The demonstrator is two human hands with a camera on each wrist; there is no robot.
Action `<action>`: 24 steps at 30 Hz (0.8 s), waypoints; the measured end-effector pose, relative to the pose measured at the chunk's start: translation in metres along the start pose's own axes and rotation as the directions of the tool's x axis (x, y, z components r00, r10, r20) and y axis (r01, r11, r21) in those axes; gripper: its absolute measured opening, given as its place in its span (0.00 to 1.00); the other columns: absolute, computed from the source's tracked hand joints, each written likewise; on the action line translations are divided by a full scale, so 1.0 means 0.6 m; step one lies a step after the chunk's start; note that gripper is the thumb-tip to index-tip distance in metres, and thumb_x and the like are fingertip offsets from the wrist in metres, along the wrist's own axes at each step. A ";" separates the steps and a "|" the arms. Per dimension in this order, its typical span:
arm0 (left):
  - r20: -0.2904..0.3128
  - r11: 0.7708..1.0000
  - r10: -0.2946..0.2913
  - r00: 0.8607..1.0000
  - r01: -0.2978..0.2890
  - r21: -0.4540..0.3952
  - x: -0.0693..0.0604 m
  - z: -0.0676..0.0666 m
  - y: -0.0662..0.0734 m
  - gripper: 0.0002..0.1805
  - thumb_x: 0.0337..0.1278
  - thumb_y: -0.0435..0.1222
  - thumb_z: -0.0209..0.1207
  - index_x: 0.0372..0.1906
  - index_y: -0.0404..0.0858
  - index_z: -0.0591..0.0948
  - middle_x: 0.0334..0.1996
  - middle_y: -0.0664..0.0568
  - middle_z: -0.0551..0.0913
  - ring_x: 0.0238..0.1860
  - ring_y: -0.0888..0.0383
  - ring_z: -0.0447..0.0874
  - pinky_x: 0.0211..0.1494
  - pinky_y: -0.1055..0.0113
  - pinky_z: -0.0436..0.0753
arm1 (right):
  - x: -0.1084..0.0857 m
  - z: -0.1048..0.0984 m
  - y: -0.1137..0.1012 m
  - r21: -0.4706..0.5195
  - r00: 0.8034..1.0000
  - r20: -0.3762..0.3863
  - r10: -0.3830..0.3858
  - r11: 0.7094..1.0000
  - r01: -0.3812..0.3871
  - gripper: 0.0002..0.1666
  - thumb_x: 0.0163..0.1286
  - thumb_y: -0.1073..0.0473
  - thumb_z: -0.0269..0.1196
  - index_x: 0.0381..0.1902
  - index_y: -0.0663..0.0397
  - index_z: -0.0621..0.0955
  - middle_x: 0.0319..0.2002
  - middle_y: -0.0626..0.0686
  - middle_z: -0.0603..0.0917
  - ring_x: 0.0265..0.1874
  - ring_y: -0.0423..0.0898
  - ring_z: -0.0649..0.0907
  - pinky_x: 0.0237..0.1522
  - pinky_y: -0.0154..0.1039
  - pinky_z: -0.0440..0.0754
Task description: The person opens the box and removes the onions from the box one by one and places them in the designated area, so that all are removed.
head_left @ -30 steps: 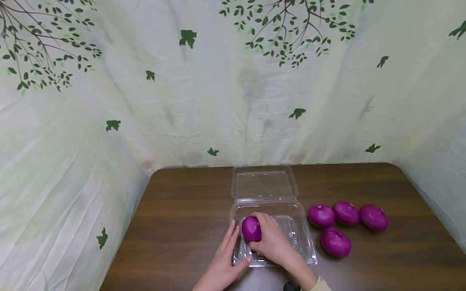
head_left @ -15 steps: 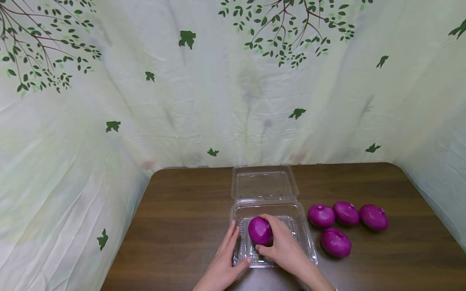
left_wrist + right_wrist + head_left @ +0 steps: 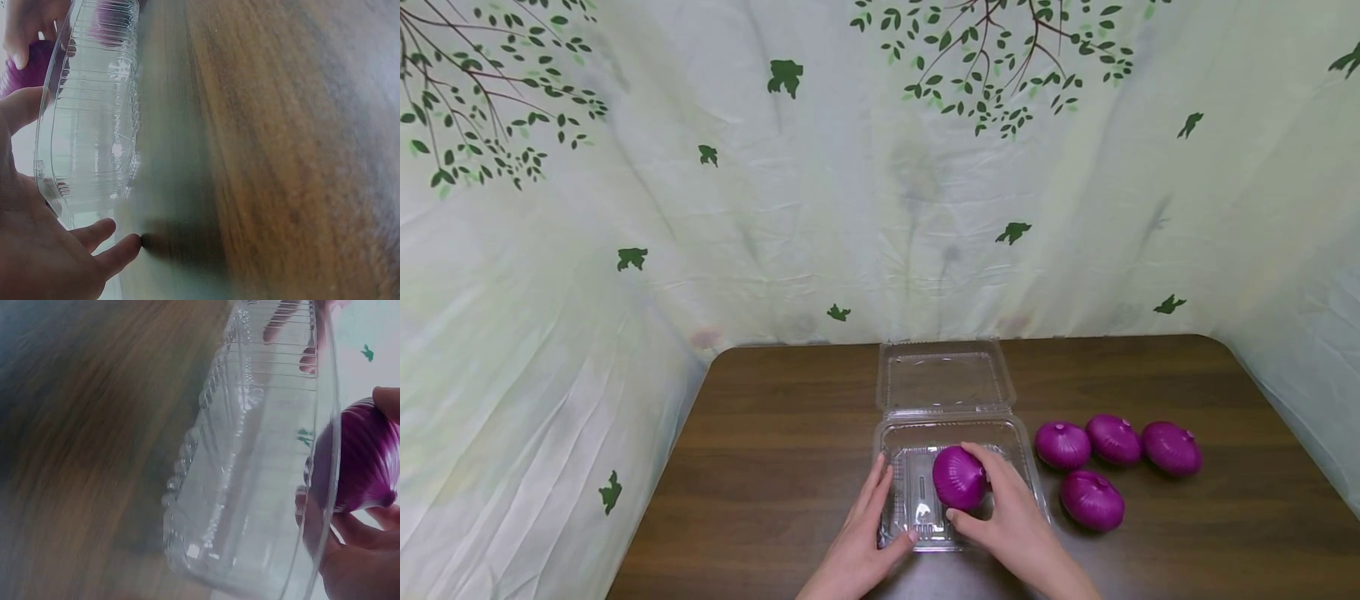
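A clear plastic clamshell container [image 3: 917,433] sits on the table with its lid [image 3: 946,379] folded back flat. My right hand [image 3: 1011,517] grips a purple onion [image 3: 958,477] between thumb and fingers, over the middle of the container's base. In the right wrist view the onion [image 3: 365,459] appears at rim height, held above the base's floor. My left hand [image 3: 865,533] rests at the container's left front corner, fingers fairly straight along the outer side. Its thumb touches the front rim; the left wrist view shows that thumb [image 3: 25,107] at the clear edge.
Several more purple onions [image 3: 1092,500] lie on the brown wooden table [image 3: 760,467], just right of the container. Behind the table hangs a pale curtain [image 3: 880,208] with printed leaves and branches, which also closes in both sides.
My right hand has carried the onion rightward over the container, from near its left side to the middle. The left hand, the container and the other onions have stayed put.
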State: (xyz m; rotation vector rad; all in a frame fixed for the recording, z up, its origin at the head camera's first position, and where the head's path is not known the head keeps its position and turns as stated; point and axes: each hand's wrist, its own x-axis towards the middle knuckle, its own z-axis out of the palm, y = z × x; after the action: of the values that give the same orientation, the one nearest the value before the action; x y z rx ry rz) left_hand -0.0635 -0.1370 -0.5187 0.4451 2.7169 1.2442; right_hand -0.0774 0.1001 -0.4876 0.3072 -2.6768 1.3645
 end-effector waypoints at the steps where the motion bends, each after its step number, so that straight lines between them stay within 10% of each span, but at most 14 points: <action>1: -0.003 1.000 0.005 1.000 -0.005 0.000 0.000 0.000 0.000 0.48 0.59 0.51 0.63 0.78 0.40 0.53 0.79 0.57 0.41 0.74 0.42 0.49 0.66 0.35 0.60 | -0.002 -0.003 0.001 -0.004 1.000 -0.003 -0.008 1.000 0.008 0.50 0.44 0.55 0.80 0.66 0.39 0.71 0.58 0.41 0.76 0.55 0.41 0.77 0.53 0.50 0.78; 14: -0.008 1.000 0.019 1.000 -0.018 0.014 0.000 0.002 -0.002 0.48 0.59 0.51 0.63 0.78 0.39 0.54 0.79 0.56 0.41 0.74 0.42 0.50 0.66 0.37 0.62 | -0.035 -0.049 0.020 0.036 0.999 -0.016 -0.039 0.999 0.040 0.53 0.48 0.58 0.80 0.69 0.31 0.67 0.62 0.39 0.73 0.53 0.39 0.78 0.50 0.49 0.81; 24: -0.005 1.000 0.008 1.000 -0.008 0.002 -0.001 0.000 0.001 0.48 0.59 0.51 0.63 0.78 0.39 0.55 0.79 0.56 0.42 0.74 0.43 0.50 0.66 0.36 0.62 | -0.043 -0.091 0.037 -0.052 0.983 -0.072 -0.170 0.985 0.167 0.55 0.47 0.56 0.81 0.72 0.38 0.66 0.67 0.42 0.70 0.59 0.40 0.74 0.56 0.26 0.71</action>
State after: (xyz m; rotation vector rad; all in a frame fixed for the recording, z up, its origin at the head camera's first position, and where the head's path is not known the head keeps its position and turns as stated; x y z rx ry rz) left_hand -0.0630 -0.1366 -0.5180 0.4537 2.7237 1.2463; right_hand -0.0563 0.1602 -0.4783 0.4561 -2.5502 1.2379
